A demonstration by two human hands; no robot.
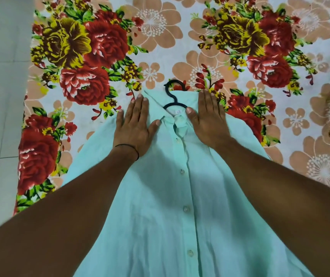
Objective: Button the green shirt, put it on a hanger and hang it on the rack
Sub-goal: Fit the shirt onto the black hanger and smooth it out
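The green shirt (172,206) lies front up on a flowered sheet, its placket closed with several buttons showing down the middle. A black hanger (173,92) sits inside it; only the hook and neck stick out past the collar. My left hand (135,124) presses flat on the left shoulder beside the collar, fingers straight. My right hand (208,118) lies flat on the right shoulder, thumb near the hanger's neck. The rack is out of sight.
The flowered sheet (240,56) covers the surface ahead and to the right. A pale tiled floor (0,96) runs along the left edge of the sheet.
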